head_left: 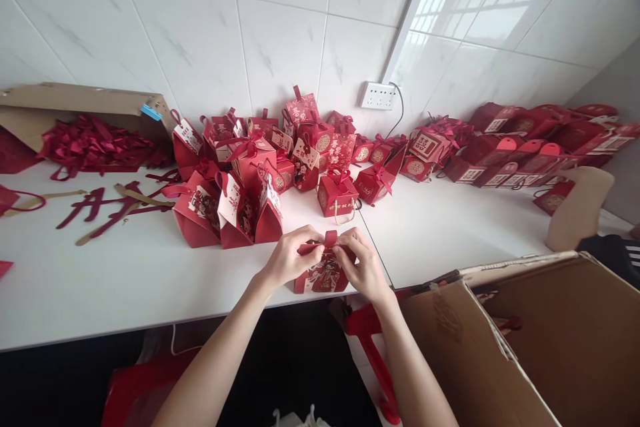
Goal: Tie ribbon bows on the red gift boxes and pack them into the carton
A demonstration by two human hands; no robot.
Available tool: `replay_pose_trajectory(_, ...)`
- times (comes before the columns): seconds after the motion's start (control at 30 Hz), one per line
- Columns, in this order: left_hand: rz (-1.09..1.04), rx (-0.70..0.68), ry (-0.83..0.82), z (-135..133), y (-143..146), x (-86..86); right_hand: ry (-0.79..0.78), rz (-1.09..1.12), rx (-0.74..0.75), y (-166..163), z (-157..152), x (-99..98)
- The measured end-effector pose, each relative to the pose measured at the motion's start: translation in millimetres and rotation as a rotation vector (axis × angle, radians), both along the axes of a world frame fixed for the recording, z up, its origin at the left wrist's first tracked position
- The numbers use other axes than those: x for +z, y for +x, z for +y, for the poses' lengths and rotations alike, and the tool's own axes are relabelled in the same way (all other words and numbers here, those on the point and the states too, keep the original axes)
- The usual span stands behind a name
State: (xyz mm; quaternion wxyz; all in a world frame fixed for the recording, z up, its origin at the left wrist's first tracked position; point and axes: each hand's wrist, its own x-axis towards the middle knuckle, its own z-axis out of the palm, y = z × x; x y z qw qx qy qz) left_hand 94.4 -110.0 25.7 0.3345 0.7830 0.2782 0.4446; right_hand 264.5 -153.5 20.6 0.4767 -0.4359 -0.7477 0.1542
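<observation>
A red gift box with a printed picture on its front stands at the table's near edge. My left hand pinches the top of this box on its left side. On the other side, my right hand pinches the same top edge. A red ribbon loop sticks up between my fingertips. My fingers cover part of the box's top. Just behind it sits a small red box with a bow and a gold cord handle.
Finished-looking red boxes crowd the back left. Loose ribbons lie near an open carton of more ribbon. A large cardboard box stands front right. Another person's arm reaches in by stacked boxes. A power strip is on the wall.
</observation>
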Motion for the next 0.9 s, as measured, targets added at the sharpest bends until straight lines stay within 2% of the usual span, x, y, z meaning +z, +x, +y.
replay_pose_trajectory(0.27, -0.012, 0.025, 0.015, -1.5, 0.6, -4.2, 0.043, -0.006, -0.021, -1.8, -0.9, -4.2)
replay_pose_trajectory(0.5, 0.062, -0.117, -0.072, 4.8, -3.7, 7.1, -0.056, 0.046, -0.003, -3.4, 0.0, 2.1)
replay_pose_trajectory(0.57, 0.054, -0.12, -0.099, 4.3, -7.2, 1.7, -0.076, 0.055, -0.005, -2.8, 0.0, 3.2)
replay_pose_trajectory(0.63, 0.021, -0.074, -0.132, 0.3, -12.8, -13.3, -0.095, 0.077, -0.013, -0.1, -0.6, 1.3)
replay_pose_trajectory(0.7, 0.0, 0.003, -0.179, -7.5, -18.8, -34.3, -0.112, 0.175, -0.053, 6.0, -2.0, -4.5)
replay_pose_trajectory(0.8, 0.038, 0.085, -0.271, -24.1, -20.8, -58.0, -0.126, 0.547, -0.18, 20.1, -4.9, -17.2)
replay_pose_trajectory(0.9, 0.039, 0.07, -0.295, -39.2, -10.7, -53.9, -0.109, 0.933, -0.218, 32.5, -7.7, -26.2)
